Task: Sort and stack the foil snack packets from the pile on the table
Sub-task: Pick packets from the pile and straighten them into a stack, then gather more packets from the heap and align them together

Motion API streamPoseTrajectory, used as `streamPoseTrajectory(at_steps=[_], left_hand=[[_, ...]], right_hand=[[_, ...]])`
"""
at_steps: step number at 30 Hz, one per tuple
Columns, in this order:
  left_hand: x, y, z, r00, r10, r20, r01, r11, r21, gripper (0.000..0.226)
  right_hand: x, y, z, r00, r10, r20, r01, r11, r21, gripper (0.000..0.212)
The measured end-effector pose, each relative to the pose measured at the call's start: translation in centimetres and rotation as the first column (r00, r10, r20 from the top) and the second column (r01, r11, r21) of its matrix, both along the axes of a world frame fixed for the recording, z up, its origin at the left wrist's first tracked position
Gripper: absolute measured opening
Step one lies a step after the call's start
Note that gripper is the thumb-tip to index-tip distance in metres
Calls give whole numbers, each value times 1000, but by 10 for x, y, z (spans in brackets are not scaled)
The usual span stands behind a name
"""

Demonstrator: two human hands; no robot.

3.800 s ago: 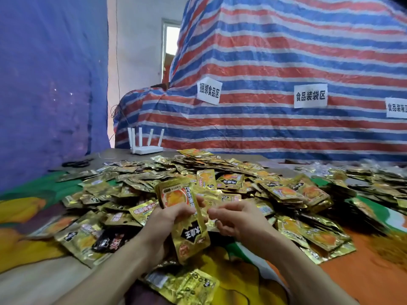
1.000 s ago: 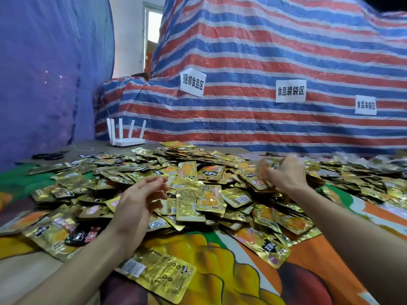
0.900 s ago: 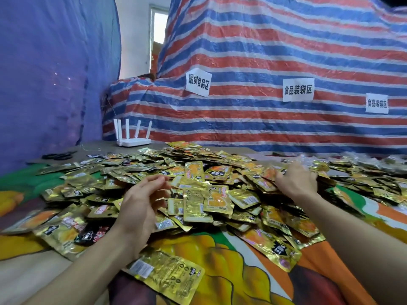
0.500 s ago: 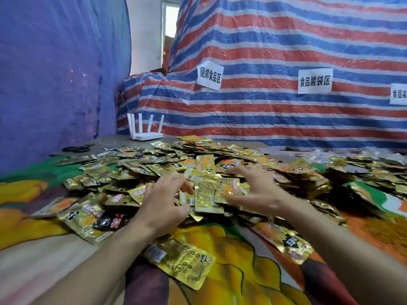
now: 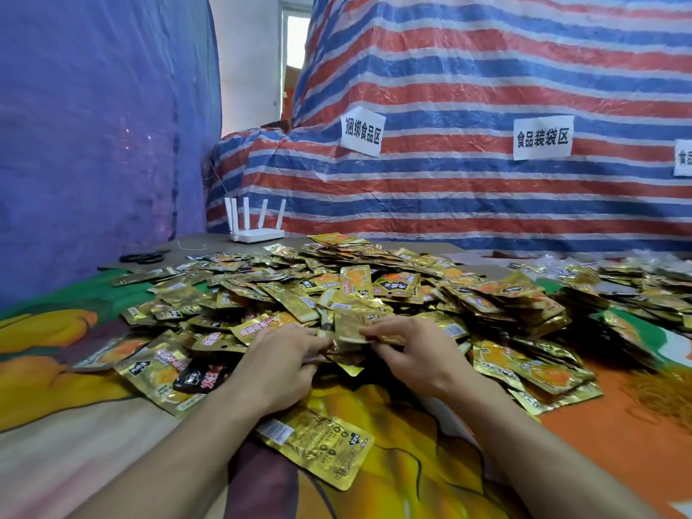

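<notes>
A wide pile of gold foil snack packets (image 5: 337,286) covers the middle of the table. At its near edge my left hand (image 5: 277,363) and my right hand (image 5: 415,350) meet over one gold packet (image 5: 350,327). The right fingers pinch its right edge and the left fingertips curl on its lower left corner. To the right a stack of packets (image 5: 524,305) lies face up, higher than the rest. One loose gold packet (image 5: 318,443) lies back side up between my forearms.
A black packet (image 5: 202,376) lies among the gold ones at the left. A white router (image 5: 254,226) and black scissors (image 5: 144,257) sit at the back left. More packets (image 5: 644,286) spread at the far right. A striped tarp wall (image 5: 486,88) with paper labels stands behind.
My right hand came back from the stack on the right to the near edge of the pile. Both hands moved together and took hold of one gold packet.
</notes>
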State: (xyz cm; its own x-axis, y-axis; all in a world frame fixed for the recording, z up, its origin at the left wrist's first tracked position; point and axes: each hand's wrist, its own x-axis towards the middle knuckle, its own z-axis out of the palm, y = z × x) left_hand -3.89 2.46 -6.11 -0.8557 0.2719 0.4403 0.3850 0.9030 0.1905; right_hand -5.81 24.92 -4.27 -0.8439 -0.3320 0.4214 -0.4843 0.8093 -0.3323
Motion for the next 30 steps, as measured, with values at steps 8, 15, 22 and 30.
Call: streamPoseTrajectory(at_steps=[8,15,22,30], left_hand=[[7,-6,15,965,-256,58,182,811,557,22],[13,2,19,868,-480,131,249,646,722,11],[2,1,19,938,-343,-47,201,430,880,25],[-10,-8,18,969,-117,-217,236,181,955,39]], right_hand=[[-1,18,3,989,-41,-142,-66,736,-674,37],[-7,27,5,993,-117,-9,55,532,-845,16],[-13,29,7,990,-121,67,104,331,-938,19],[-10,26,8,989,-124,-80,-27,384,-923,23]])
